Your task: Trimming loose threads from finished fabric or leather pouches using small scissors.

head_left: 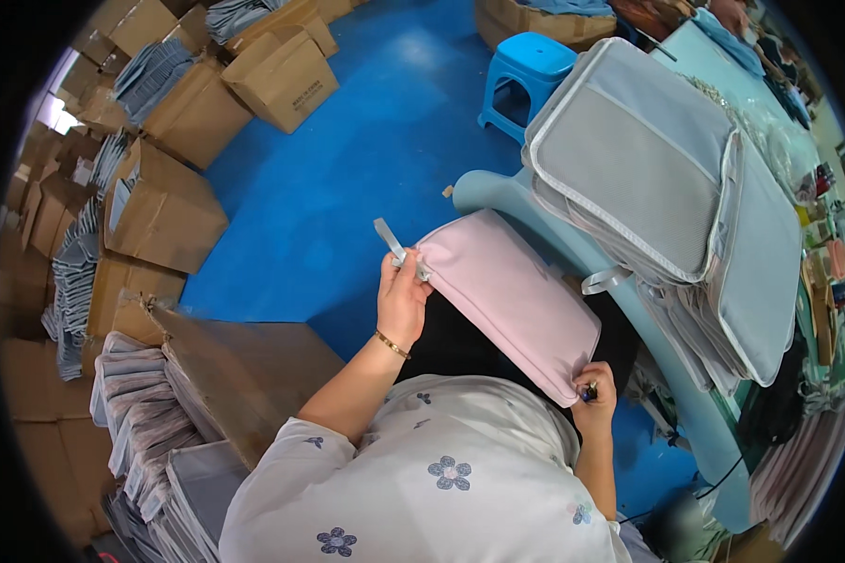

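Note:
A flat pink zip bag (512, 300) with rounded corners lies slantwise above my lap, between my two hands. At its upper left corner my left hand (406, 298) is closed, with a pale grey strap (388, 239) sticking up from between the fingers. Curled at the bag's lower right corner is my right hand (598, 392). Its fingers are closed round a small dark object (588, 391), too small to name, and they touch the bag's edge. A loop of pale strap (606, 280) shows beyond the bag's right side.
Grey bags (638, 159) are stacked on the pale blue table (723, 460) at my right. Behind them a blue stool (532, 70) stands on the blue floor (347, 150). Cardboard boxes (164, 206) of folded grey bags line the left. Close by my left arm are more folded bags (141, 413).

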`<move>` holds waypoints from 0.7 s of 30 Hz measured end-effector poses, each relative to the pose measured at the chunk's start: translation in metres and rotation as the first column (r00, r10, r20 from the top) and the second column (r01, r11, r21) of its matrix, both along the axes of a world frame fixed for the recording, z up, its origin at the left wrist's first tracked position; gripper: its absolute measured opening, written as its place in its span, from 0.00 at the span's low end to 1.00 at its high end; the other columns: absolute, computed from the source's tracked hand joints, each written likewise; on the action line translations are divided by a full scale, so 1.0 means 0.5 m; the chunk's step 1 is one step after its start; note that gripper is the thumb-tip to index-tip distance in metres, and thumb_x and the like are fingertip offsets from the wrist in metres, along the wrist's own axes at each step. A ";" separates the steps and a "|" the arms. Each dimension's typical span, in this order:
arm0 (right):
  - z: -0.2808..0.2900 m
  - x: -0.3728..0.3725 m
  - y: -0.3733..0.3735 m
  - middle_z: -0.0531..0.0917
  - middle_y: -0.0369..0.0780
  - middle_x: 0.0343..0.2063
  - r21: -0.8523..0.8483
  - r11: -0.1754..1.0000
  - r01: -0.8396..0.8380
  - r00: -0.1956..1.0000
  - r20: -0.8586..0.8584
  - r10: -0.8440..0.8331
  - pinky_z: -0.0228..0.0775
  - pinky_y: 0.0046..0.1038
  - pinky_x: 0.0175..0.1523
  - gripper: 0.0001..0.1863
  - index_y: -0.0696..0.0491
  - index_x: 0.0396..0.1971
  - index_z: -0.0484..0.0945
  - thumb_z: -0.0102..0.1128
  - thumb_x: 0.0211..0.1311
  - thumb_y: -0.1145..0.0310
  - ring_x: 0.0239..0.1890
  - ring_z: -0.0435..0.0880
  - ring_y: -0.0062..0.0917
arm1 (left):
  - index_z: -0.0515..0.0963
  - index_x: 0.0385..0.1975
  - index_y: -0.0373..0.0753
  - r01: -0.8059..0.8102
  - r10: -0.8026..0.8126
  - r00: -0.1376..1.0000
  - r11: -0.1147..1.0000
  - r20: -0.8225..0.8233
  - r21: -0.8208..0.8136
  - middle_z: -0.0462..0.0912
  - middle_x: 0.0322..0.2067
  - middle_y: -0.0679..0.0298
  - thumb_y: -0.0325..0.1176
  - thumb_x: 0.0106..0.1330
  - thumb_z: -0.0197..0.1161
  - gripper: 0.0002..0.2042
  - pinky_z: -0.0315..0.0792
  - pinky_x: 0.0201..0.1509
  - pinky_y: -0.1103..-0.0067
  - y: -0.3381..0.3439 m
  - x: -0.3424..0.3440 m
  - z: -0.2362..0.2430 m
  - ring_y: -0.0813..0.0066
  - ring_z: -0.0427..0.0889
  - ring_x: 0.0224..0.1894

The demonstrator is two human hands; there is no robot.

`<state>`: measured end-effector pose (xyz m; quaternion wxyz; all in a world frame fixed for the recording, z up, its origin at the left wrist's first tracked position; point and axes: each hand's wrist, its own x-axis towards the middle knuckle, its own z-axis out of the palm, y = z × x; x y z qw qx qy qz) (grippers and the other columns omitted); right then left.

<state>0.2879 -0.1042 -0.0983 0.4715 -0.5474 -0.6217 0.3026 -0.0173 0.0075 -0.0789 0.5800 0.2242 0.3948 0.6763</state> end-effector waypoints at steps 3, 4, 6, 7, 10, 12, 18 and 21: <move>-0.015 0.006 -0.004 0.73 0.40 0.31 -0.012 1.000 -0.004 1.000 0.024 0.004 0.65 0.21 0.34 0.16 0.55 0.26 0.70 0.61 0.36 0.88 0.30 0.74 0.25 | 0.67 0.43 0.44 0.024 -0.023 1.000 0.999 -0.008 0.037 0.71 0.40 0.69 0.37 0.72 0.50 0.06 0.70 0.46 0.75 -0.003 0.009 0.007 0.78 0.73 0.42; -0.021 0.009 -0.006 0.73 0.40 0.31 -0.005 1.000 -0.007 1.000 0.029 0.007 0.65 0.21 0.35 0.16 0.55 0.27 0.69 0.61 0.36 0.88 0.31 0.73 0.26 | 0.68 0.43 0.44 0.022 -0.022 1.000 0.998 -0.012 0.053 0.71 0.39 0.69 0.37 0.72 0.50 0.06 0.70 0.46 0.76 -0.003 0.015 0.008 0.78 0.73 0.41; -0.047 0.011 0.004 0.73 0.41 0.31 0.057 0.998 0.000 0.998 0.064 -0.004 0.66 0.23 0.36 0.18 0.55 0.30 0.69 0.60 0.36 0.88 0.32 0.74 0.29 | 0.68 0.44 0.44 0.027 -0.025 0.999 0.997 -0.025 0.074 0.72 0.38 0.70 0.36 0.72 0.50 0.07 0.70 0.42 0.79 0.000 0.008 0.004 0.80 0.73 0.39; -0.044 0.007 0.007 0.74 0.41 0.31 0.025 1.000 0.016 0.998 0.053 -0.017 0.66 0.23 0.36 0.18 0.55 0.30 0.69 0.61 0.37 0.87 0.32 0.74 0.30 | 0.68 0.44 0.44 0.031 -0.029 0.999 0.995 -0.025 0.091 0.72 0.37 0.71 0.36 0.72 0.51 0.07 0.68 0.39 0.81 0.001 0.003 0.009 0.81 0.73 0.38; -0.057 0.002 0.014 0.74 0.41 0.31 0.001 0.999 0.041 0.999 0.008 -0.041 0.66 0.23 0.37 0.18 0.55 0.32 0.70 0.64 0.39 0.86 0.33 0.74 0.29 | 0.68 0.45 0.42 -0.009 0.016 0.998 0.995 -0.068 0.103 0.73 0.38 0.68 0.35 0.72 0.51 0.07 0.71 0.41 0.79 0.001 0.005 0.023 0.79 0.74 0.38; -0.054 0.006 0.012 0.73 0.40 0.31 -0.002 0.998 0.059 0.998 0.008 -0.059 0.66 0.22 0.37 0.18 0.54 0.32 0.70 0.65 0.41 0.85 0.32 0.74 0.28 | 0.68 0.45 0.41 0.002 0.004 0.998 0.995 -0.060 0.103 0.73 0.39 0.67 0.34 0.72 0.50 0.08 0.71 0.42 0.78 0.003 0.015 0.035 0.78 0.74 0.39; -0.041 0.011 0.002 0.71 0.39 0.28 0.027 0.993 0.114 0.993 0.033 -0.115 0.63 0.21 0.34 0.17 0.55 0.31 0.70 0.64 0.40 0.87 0.28 0.70 0.25 | 0.69 0.45 0.39 0.038 -0.034 0.998 0.994 -0.044 0.100 0.72 0.43 0.64 0.33 0.71 0.51 0.07 0.73 0.46 0.76 -0.004 0.022 0.031 0.77 0.76 0.42; -0.056 0.030 -0.015 0.70 0.38 0.29 0.002 0.994 0.113 0.993 -0.021 -0.113 0.61 0.19 0.34 0.15 0.56 0.29 0.70 0.62 0.41 0.87 0.28 0.69 0.23 | 0.72 0.41 0.38 0.170 -0.141 0.976 0.970 -0.167 0.175 0.72 0.45 0.63 0.29 0.71 0.50 0.05 0.75 0.45 0.76 0.000 0.017 0.039 0.77 0.76 0.43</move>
